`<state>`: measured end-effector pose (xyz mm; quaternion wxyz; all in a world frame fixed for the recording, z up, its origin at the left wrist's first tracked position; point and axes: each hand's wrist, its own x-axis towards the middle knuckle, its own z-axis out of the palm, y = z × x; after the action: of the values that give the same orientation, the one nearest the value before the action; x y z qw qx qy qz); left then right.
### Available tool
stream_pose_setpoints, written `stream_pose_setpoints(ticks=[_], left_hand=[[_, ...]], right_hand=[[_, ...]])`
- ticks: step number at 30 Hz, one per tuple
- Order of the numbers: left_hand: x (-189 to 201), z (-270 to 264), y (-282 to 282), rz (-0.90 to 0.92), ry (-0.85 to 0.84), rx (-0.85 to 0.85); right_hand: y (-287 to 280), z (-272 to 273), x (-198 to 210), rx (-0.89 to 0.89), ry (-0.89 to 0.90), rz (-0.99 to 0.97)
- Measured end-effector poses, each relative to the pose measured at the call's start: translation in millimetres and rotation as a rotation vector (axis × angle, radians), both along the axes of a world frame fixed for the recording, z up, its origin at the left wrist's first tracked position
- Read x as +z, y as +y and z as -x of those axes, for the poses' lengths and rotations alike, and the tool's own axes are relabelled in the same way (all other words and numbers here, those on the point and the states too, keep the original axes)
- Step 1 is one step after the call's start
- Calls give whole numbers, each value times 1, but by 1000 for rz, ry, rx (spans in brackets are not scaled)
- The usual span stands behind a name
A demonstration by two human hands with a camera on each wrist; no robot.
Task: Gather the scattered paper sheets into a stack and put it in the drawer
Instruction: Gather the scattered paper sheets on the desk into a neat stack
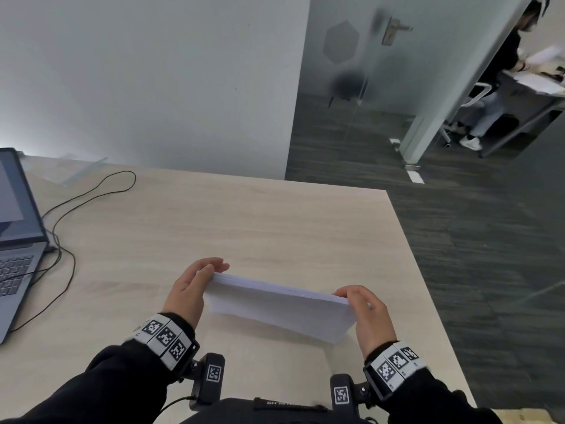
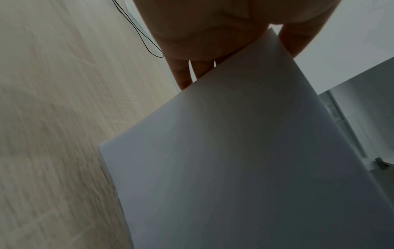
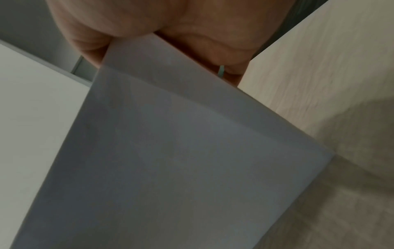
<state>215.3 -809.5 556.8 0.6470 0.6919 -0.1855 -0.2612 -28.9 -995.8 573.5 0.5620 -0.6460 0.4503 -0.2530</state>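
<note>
A stack of white paper sheets [image 1: 275,304] stands on its long edge on the light wooden table [image 1: 244,224], tilted a little toward me. My left hand [image 1: 195,286] pinches its left end, thumb on the near face and fingers along the far face. My right hand [image 1: 363,307] grips the right end with fingers curled over the top edge. In the left wrist view the stack [image 2: 234,160] fills the frame below my left hand [image 2: 202,33]. The right wrist view shows the stack [image 3: 170,151] under my right hand [image 3: 170,16]. No drawer is in view.
An open laptop [image 1: 15,224] sits at the table's left, with a thin black cable [image 1: 76,203] looping behind it. The table's right edge [image 1: 422,270] drops to dark carpet. A glass door [image 1: 367,71] and a seated person [image 1: 495,87] are far back right.
</note>
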Motion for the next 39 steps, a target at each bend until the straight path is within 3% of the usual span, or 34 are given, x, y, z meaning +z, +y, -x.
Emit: stream_pose_setpoints(ticks=[6,12,19,29,36,39], left_hand=[[-23,-2,14,-133,-40,-156],[-33,-6,11,-289,-151,-105],[-36,-15,5,-304,-59,-136],[-32,-19,1,-307,20,-307],[-35,-21,5,-298,25,-312],[-32,-12,-1,-310,9,-212]], right_hand=[[-3,11,-18,49,-164,-16],[-6,20,-32,211,-31,-60],[-18,22,-45,298,278,6],[-24,16,-48,349,303,-28],[-23,17,-44,393,329,-21],[-21,15,-41,296,278,-89]])
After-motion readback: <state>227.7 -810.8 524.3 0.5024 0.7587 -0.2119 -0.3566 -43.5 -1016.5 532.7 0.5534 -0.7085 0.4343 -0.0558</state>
